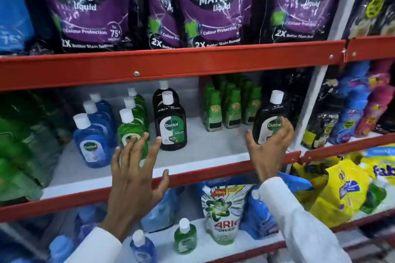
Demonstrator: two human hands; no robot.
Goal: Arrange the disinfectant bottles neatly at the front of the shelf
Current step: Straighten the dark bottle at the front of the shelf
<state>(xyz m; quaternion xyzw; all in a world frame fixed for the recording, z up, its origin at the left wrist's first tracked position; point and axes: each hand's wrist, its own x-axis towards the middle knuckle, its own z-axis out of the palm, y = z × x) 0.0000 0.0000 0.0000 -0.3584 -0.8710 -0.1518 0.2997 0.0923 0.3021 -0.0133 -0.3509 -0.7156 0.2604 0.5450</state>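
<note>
Hands work the middle shelf (149,174): left hand (136,168) spread open, empty, before the green bottle (130,132); right hand (270,145) seemingly curled around a dark bottle (268,117) at the right. Next, draw it forward beside the central dark bottle (171,124).

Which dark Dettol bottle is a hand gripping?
The dark brown bottle far right, in the right hand; the middle dark bottles stand untouched.

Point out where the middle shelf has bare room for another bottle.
Bare white shelf lies between the brown Dettol bottle and the bottle in the right hand, ahead of the small green bottles. The left end, with blue bottles and green bottles, is crowded.
</note>
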